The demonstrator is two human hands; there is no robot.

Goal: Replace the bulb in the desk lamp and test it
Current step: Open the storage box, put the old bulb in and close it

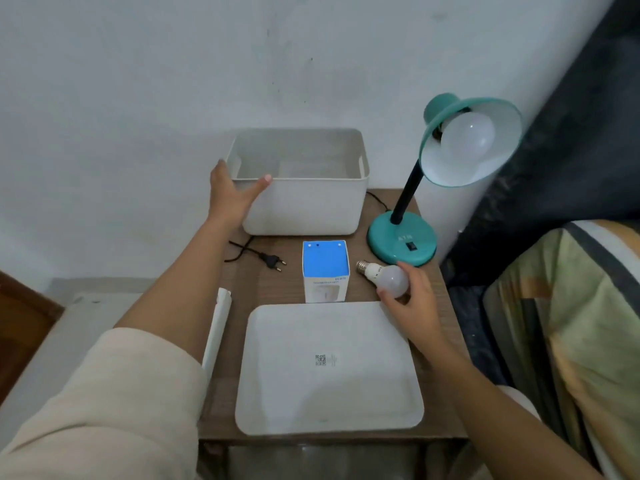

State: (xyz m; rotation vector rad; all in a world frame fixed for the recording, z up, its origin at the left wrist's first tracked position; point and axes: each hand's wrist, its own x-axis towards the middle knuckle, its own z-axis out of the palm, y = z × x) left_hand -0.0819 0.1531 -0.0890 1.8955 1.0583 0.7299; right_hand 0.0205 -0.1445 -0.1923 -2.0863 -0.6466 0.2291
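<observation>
QR code (320, 359): printed on the white lid (329, 393), near side of the right grip (414, 303). Bulb box (325, 271) and lamp base (401, 242): small lettering, too blurred to read.

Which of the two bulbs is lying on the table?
The loose bulb beside the blue box, metal screw base bare, with the right hand on it. The other bulb is screwed into the teal lamp's shade.
</observation>
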